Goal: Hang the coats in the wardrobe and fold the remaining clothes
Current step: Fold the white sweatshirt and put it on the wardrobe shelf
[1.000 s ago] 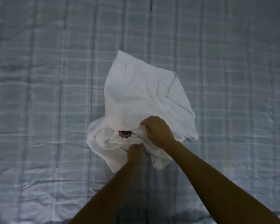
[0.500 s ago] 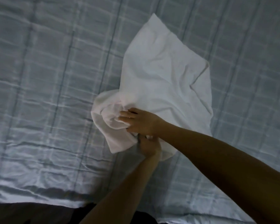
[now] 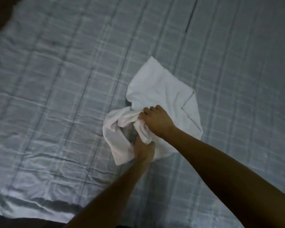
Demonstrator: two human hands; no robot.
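A white garment (image 3: 161, 91) lies crumpled on the bed, its far part spread flat and its near part bunched into folds. My right hand (image 3: 156, 120) grips a bunch of the cloth at the garment's near middle, fingers curled into it. Just below, my left hand (image 3: 143, 148) holds the near edge of the same garment, its fingers tucked into the fabric and partly hidden. The two hands are close together, almost touching.
The bed is covered by a pale grey-blue checked sheet (image 3: 64, 99) with creases. Its near edge (image 3: 31, 209) runs along the bottom left, with dark floor beyond. A dark shape fills the top left corner (image 3: 0, 10).
The view has swung, so the garment now sits right of centre. My right hand went from resting on the bunched cloth to gripping it. The dark print seen earlier is hidden.
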